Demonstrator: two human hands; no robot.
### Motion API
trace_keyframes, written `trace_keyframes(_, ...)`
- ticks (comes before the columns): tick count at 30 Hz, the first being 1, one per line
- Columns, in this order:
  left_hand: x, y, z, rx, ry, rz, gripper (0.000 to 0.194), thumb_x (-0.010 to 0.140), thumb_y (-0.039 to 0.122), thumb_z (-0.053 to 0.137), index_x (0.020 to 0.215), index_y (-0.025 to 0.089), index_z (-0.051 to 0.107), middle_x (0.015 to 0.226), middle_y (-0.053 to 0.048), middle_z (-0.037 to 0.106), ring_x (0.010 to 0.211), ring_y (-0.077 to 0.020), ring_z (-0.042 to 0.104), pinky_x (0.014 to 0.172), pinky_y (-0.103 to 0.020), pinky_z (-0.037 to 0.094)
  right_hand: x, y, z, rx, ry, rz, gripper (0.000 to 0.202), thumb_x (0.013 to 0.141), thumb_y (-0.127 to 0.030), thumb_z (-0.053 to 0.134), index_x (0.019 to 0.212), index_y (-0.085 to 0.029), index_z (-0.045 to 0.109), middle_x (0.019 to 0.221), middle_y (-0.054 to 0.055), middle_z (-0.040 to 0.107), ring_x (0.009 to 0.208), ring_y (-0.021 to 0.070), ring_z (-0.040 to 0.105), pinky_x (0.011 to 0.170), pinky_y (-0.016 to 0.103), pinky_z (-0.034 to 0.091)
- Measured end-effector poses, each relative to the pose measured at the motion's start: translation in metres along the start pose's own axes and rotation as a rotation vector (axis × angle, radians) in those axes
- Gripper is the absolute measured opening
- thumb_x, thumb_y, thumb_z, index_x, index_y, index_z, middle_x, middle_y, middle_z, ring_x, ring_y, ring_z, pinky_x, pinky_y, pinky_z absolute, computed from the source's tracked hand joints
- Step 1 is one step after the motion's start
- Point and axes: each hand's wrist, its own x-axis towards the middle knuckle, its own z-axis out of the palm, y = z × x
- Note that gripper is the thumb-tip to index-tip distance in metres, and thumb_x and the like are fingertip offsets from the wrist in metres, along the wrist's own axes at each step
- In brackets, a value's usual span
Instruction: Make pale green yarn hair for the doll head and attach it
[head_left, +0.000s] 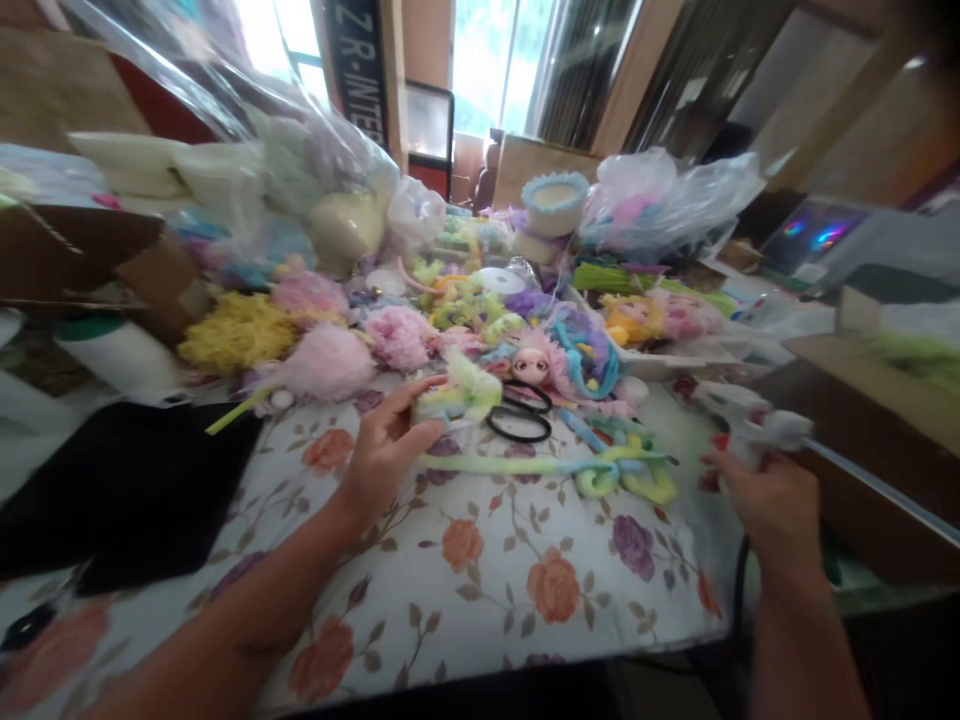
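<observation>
Pompom: a small fluffy piece point(459, 395) in pale yellow, green and white, at the middle of the counter point(480, 570), just in front of the pile of fuzzy craft bits.
Left hand: the left hand point(386, 450) has its grip closed on the pompom, thumb under, fingers point(420, 387) over the top, the piece lifted a little off the floral cloth.
Right hand: the right hand point(772, 500) is wrapped round the handle of a white glue gun point(750, 420), nozzle pointing left toward the pompom; the two are well apart.
Handling: it looks very light and soft, likely to squash and shed fibres under a hard pinch; not slippery, not brittle.
Where to hold: best pinched low at its denser core or base, leaving the fluffy top free.
Nearby: a long chenille stem point(525, 465) lies just below the pompom; two black rings point(519, 420) are just right of it; a doll head point(534, 366) sits behind.
Blur: finer detail cannot be told.
</observation>
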Motion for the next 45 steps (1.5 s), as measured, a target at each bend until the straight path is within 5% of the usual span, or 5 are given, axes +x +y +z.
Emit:
trace_keyframes(2, 0.001, -0.001, 0.0, -0.031, -0.001, -0.012, 0.045, 0.075, 0.03, 0.069, 0.119, 0.021, 0.065, 0.103, -0.005, 0.07, 0.09, -0.0213, 0.064, 0.076, -0.03, 0.052, -0.033, -0.027, -0.004, 0.298, 0.002, 0.07, 0.017, 0.075, -0.034, 0.064, 0.061, -0.025, 0.066, 0.062, 0.013, 0.066, 0.052, 0.0217, 0.057, 0.05, 0.038, 0.042)
trace_keyframes(5, 0.002, 0.0, -0.001, -0.051, 0.025, -0.019, 0.045, 0.073, 0.029, 0.07, 0.118, 0.02, 0.066, 0.102, -0.005, 0.07, 0.089, -0.0214, 0.064, 0.075, -0.03, 0.052, -0.086, -0.077, -0.003, 0.871, -0.25, 0.179, 0.015, 0.075, -0.036, 0.065, 0.082, -0.024, 0.07, 0.057, 0.003, 0.062, 0.042, 0.0172, 0.05, 0.039, 0.03, 0.035)
trace_keyframes(12, 0.005, 0.001, -0.003, -0.141, 0.061, -0.055, 0.047, 0.076, 0.026, 0.065, 0.123, 0.018, 0.061, 0.102, -0.004, 0.069, 0.091, -0.0202, 0.064, 0.079, -0.031, 0.053, -0.148, -0.144, 0.019, 1.017, -0.858, 0.32, 0.029, 0.075, -0.05, 0.068, 0.087, -0.024, 0.068, 0.052, 0.001, 0.056, 0.035, 0.0147, 0.04, 0.031, 0.027, 0.027)
trace_keyframes(22, -0.002, 0.0, -0.003, -0.005, 0.042, 0.088, 0.044, 0.08, 0.026, 0.065, 0.124, 0.022, 0.062, 0.121, -0.007, 0.065, 0.11, -0.0252, 0.06, 0.091, -0.035, 0.049, -0.158, -0.138, 0.029, 0.926, -0.82, 0.295, 0.036, 0.079, -0.056, 0.065, 0.084, -0.02, 0.064, 0.051, -0.001, 0.055, 0.038, 0.0082, 0.037, 0.034, 0.021, 0.024)
trace_keyframes(45, -0.004, -0.002, -0.002, -0.028, -0.011, 0.081, 0.042, 0.08, 0.025, 0.068, 0.122, 0.025, 0.064, 0.124, -0.006, 0.065, 0.115, -0.027, 0.058, 0.096, -0.036, 0.045, -0.16, -0.137, 0.035, 0.776, -0.757, 0.13, 0.034, 0.086, -0.049, 0.058, 0.07, -0.018, 0.059, 0.05, -0.002, 0.052, 0.047, 0.0105, 0.045, 0.043, 0.022, 0.035)
